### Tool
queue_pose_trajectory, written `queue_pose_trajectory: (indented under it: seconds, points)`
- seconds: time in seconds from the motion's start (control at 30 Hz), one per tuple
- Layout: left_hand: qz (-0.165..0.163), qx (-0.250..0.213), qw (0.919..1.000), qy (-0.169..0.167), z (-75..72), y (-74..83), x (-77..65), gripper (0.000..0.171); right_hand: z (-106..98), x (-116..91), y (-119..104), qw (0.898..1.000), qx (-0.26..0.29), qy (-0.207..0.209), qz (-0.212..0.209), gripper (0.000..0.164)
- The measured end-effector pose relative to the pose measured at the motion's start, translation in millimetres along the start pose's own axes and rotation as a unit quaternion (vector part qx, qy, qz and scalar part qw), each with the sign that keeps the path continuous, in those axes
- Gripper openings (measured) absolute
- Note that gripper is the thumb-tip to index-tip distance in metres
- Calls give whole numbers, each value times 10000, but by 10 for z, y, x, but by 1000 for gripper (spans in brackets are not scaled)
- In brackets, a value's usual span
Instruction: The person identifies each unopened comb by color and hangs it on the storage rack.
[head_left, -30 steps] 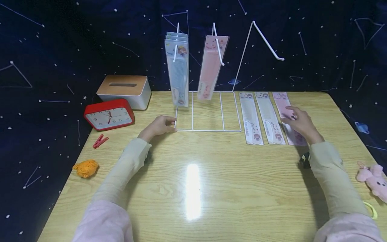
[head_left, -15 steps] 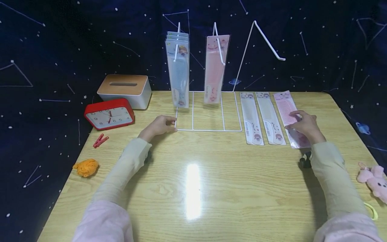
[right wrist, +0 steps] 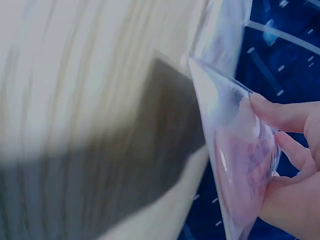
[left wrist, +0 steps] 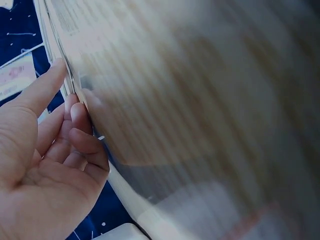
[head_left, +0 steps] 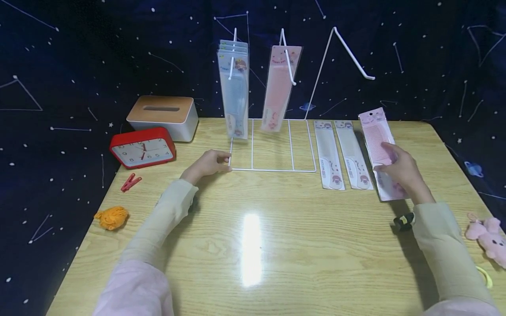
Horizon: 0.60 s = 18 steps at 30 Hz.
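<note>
1. A red clock [head_left: 143,150] stands at the far left of the table [head_left: 316,245], with a wood-topped box [head_left: 164,118] just behind it.
2. Nearer on the left are a red clip [head_left: 131,183] and a ball of orange yarn [head_left: 112,217].
3. At the right edge are a pink toy [head_left: 490,239] and part of a yellow thing [head_left: 487,275]. A dark starry cloth [head_left: 71,87] hangs behind the table.
4. The white rack [head_left: 272,170] stands at the far middle. Blue packs [head_left: 236,96] hang on its left hook, and a hung pink pack [head_left: 278,92] is on the middle one.
5. The left pale pack [head_left: 329,154] and right pale pack [head_left: 353,154] lie flat, between the rack and the held pink pack [head_left: 375,142]. That pack is at the far right, tilted, its far end up off the table.
6. The right wrist view shows what the head view hides: the clear wrap is shiny and bent. The left wrist view shows the palm and the curled lower fingers.
7. The left hand [head_left: 209,164] pinches the rack's near left corner with thumb and fingertips.
8. The right hand [head_left: 402,170] reaches far and pinches the pack's sides between thumb and fingers.
</note>
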<state>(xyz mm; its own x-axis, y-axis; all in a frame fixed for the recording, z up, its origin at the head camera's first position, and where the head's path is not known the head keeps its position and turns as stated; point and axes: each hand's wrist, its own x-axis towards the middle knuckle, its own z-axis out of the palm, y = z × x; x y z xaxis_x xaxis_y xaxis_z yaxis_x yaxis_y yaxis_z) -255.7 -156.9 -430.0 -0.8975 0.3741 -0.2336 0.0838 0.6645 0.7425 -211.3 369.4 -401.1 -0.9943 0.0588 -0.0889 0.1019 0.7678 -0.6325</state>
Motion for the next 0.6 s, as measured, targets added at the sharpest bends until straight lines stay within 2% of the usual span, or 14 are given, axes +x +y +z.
queue_pose_trajectory:
  seconds: [0.23,0.37,0.6]
  points:
    - [39,2,10000,5,2,-4,2,56,156,-304,-489,9952,174,235,-933,81]
    - [46,-90,9999,-30,-1,-7,3,57,263,-503,-788,9884,279,385,-1440,80]
    - [243,-233,9994,-14,-13,-47,-6,58,357,-792,-1217,9722,574,632,-2179,76]
